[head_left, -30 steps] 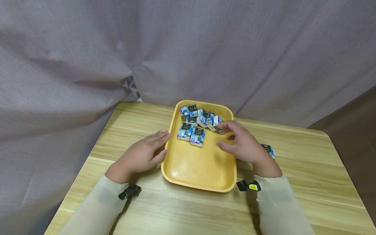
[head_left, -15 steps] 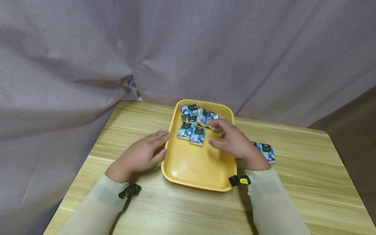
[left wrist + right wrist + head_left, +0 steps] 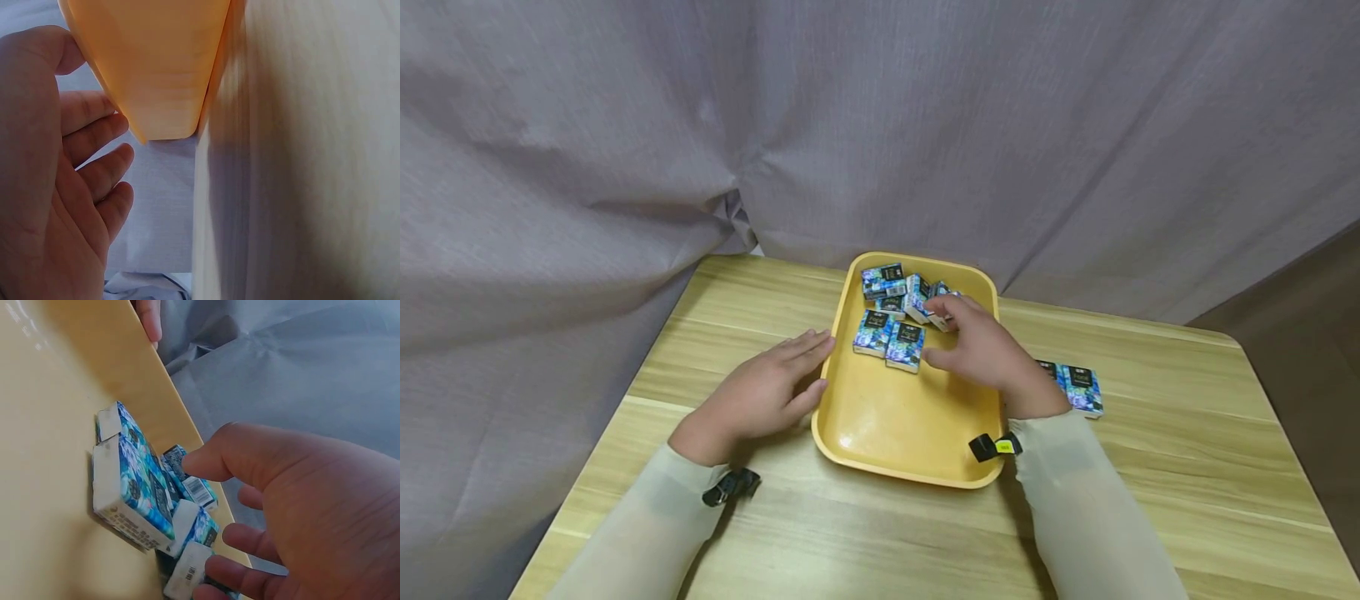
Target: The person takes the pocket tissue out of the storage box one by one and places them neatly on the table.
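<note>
A yellow tray (image 3: 910,471) holds several small tissue packs with blue floral print and black labels. Two packs lie flat side by side, the right one (image 3: 906,346) close to my right thumb. Behind them the others lean in a loose cluster, one pack (image 3: 883,282) tilted at the far left corner. My right hand (image 3: 985,346) hovers over the cluster, thumb and fingers apart; its fingertips overlap a pack (image 3: 189,570) in the right wrist view and partly hide the rightmost ones. With fingers nearly straight, my left hand (image 3: 767,392) touches the tray's left rim, as the left wrist view also shows.
More tissue packs (image 3: 1081,390) lie on the wooden table (image 3: 1187,433) right of the tray, partly behind my right wrist. A grey curtain (image 3: 880,125) hangs close behind the tray and along the left side.
My right hand has moved left across the tray toward the middle packs, covering the rightmost ones and uncovering packs on the table. My left hand stays at the rim.
</note>
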### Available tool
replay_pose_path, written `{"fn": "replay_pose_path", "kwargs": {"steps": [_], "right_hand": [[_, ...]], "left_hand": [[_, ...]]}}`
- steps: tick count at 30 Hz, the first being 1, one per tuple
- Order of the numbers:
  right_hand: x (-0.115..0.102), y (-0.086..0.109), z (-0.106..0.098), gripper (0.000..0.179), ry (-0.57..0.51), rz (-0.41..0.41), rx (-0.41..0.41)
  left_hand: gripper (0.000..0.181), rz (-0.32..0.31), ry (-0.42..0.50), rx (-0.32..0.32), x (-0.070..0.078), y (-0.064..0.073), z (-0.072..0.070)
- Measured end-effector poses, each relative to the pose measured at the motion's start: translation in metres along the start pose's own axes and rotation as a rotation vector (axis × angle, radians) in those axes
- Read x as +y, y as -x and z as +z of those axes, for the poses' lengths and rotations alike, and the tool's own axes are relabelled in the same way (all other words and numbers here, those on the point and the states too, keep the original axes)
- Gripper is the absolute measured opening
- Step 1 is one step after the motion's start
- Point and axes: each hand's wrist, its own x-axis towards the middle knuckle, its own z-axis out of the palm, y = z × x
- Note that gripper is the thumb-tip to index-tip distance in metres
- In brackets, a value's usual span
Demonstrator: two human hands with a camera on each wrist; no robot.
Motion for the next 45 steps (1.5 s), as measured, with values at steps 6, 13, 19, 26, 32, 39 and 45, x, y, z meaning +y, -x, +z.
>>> {"fn": "replay_pose_path", "kwargs": {"steps": [6,13,19,26,32,39,45], "right_hand": [[-0.001,-0.006,0.007,0.081,0.021,0.025,-0.014],[0.002,-0.007,0.016,0.083,0.078,0.023,-0.013],[0.003,-0.007,0.020,0.088,0.107,0.023,-0.022],[0.005,-0.007,0.026,0.091,0.147,0.041,-0.060],[0.005,-0.006,0.028,0.095,0.198,0.042,-0.093],[0.005,-0.006,0.028,0.096,0.218,0.036,-0.096],[0.004,-0.006,0.027,0.104,0.239,0.053,-0.112]], "left_hand": [[0.066,0.000,-0.002,0.006,0.004,0.001,-0.002],[0.065,0.020,0.007,0.018,0.007,-0.001,-0.001],[0.067,0.008,0.003,-0.004,0.006,-0.001,0.000],[0.067,0.017,0.009,0.014,0.007,0.000,-0.001],[0.066,0.009,0.011,0.004,0.008,0.000,0.000],[0.066,-0.005,0.012,-0.013,0.008,-0.001,-0.001],[0.066,-0.015,0.016,-0.017,0.008,-0.001,-0.001]]}}
